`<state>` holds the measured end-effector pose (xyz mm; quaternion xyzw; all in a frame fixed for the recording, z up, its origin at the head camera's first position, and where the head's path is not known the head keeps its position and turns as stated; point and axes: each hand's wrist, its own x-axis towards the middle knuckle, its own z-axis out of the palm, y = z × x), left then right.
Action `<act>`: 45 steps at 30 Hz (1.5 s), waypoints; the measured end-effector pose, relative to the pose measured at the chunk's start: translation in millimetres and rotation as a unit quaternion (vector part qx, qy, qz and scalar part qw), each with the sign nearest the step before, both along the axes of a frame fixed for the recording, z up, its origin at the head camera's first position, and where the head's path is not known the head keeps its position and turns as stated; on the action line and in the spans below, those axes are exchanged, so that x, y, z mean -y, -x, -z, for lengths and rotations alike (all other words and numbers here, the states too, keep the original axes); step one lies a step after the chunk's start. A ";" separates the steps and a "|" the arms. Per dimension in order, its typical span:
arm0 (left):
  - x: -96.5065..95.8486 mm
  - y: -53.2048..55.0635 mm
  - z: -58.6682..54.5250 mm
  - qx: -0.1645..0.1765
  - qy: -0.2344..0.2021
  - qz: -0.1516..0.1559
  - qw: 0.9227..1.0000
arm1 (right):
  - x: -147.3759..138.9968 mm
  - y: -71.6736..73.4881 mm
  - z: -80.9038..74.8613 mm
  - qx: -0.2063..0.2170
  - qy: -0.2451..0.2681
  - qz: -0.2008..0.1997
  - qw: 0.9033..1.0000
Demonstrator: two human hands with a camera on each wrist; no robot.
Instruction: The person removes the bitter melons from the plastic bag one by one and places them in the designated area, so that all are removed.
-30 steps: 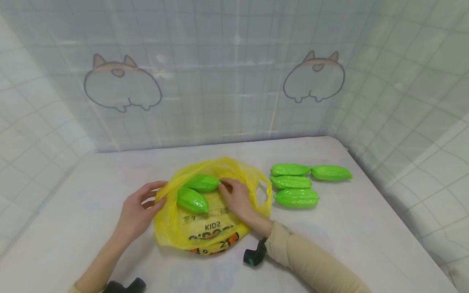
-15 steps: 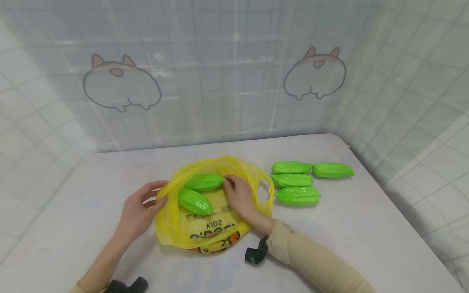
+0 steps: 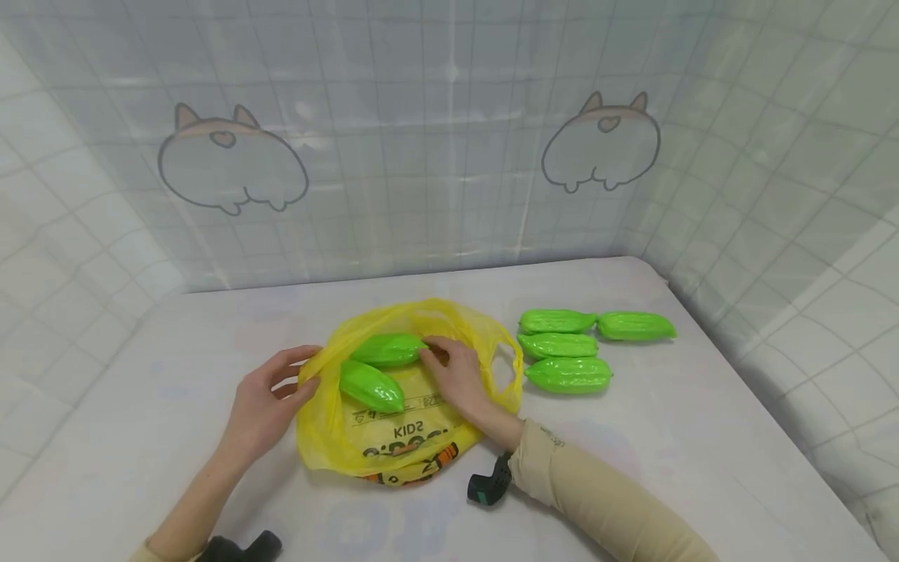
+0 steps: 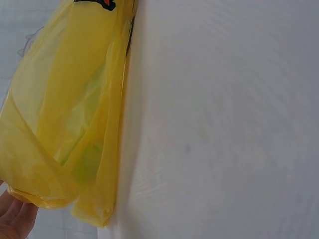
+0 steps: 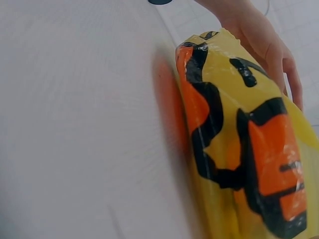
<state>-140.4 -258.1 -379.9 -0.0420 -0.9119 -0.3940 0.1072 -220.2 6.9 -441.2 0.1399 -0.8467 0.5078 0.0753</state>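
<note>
A thin yellow plastic bag point(image 3: 319, 421) lies with its mouth gaping toward me. My left hand point(image 3: 263, 402) pinches the left side of its rim, and in the left wrist view its fingers point(image 4: 17, 219) show at the bag's edge. Inside lie two glossy, ridged green bitter melons. The farther bitter melon point(image 3: 386, 350) has its right tip between the thumb and fingers of my right hand point(image 3: 460, 378), which reaches in over the bag's right side. The nearer bitter melon point(image 3: 371, 386) lies slantwise just in front.
Right of the bag, three bitter melons are stacked in a column on the white table point(image 3: 632, 468), the nearest bitter melon point(image 3: 569, 375) lowest in view. Another bitter melon point(image 3: 635, 326) lies farther right. A tiled-pattern backdrop point(image 3: 421, 187) stands behind, with side walls left and right.
Both hands, the bag and the bitter melons stay nearly in place. The nearer bitter melon in the bag has shifted very slightly right and toward me.
</note>
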 end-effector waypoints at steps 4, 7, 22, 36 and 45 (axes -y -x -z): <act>0.7 -0.4 0.4 -0.001 0.002 -0.001 1.000 | -0.4 -0.2 0.6 -0.009 0.001 -0.002 1.000; 0.8 -0.5 0.6 -0.005 0.005 0.000 1.000 | -0.8 -0.5 1.3 -0.012 0.004 0.004 1.000; 1.5 0.0 1.5 -0.015 0.005 0.002 1.000 | -0.5 -3.9 -0.4 -0.030 0.043 0.061 0.997; -0.2 -1.1 -1.4 0.000 0.002 -0.005 1.000 | -8.7 -18.7 -4.2 -0.140 0.073 0.097 0.983; 1.4 -0.7 -0.6 -0.006 0.001 -0.002 1.000 | -33.9 -29.5 -4.8 -0.163 0.076 0.111 0.977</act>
